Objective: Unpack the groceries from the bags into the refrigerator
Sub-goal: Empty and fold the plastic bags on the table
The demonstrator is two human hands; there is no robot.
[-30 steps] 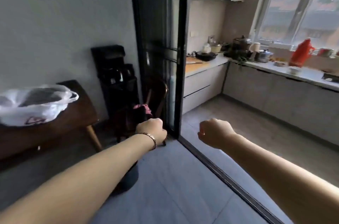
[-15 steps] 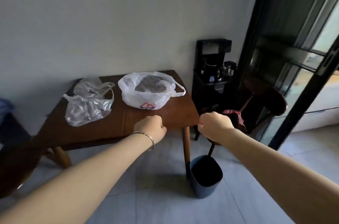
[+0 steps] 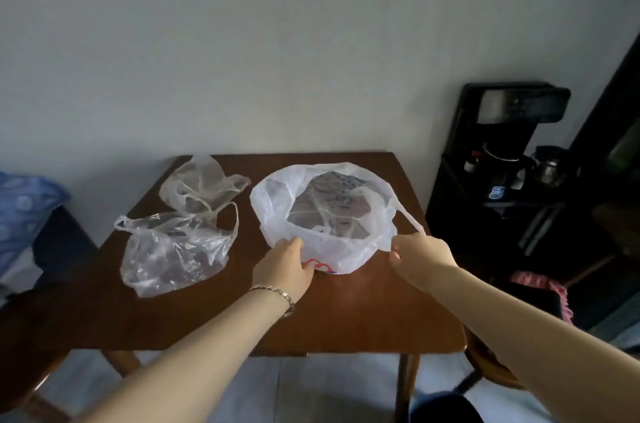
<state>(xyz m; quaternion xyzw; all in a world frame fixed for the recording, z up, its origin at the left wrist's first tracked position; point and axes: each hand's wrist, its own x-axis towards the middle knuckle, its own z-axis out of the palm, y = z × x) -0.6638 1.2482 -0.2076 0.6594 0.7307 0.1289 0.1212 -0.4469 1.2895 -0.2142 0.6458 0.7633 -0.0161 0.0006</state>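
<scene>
A white plastic bag (image 3: 346, 249) with a red and blue logo sits open on the brown wooden table (image 3: 363, 312). Packaged goods (image 3: 332, 204) show through its mouth. My left hand (image 3: 285, 265) grips the bag's near left rim. At the bag's near right edge, by its handle strap, my right hand (image 3: 420, 251) pinches the plastic. Two clear crumpled bags lie to the left: a larger one (image 3: 173, 249) near me and a smaller one (image 3: 201, 183) behind it. No refrigerator is in view.
A black stand with a water dispenser and kettles (image 3: 509, 152) stands right of the table. A chair with a pink cloth (image 3: 540, 287) is at the lower right, a dark bin (image 3: 446, 408) under the table's right corner. A blue patterned cushion (image 3: 24, 211) lies far left.
The view swung left from the kitchen doorway to the table and came closer. Both hands, held as empty fists before, have reached forward and taken hold of the white bag's edges.
</scene>
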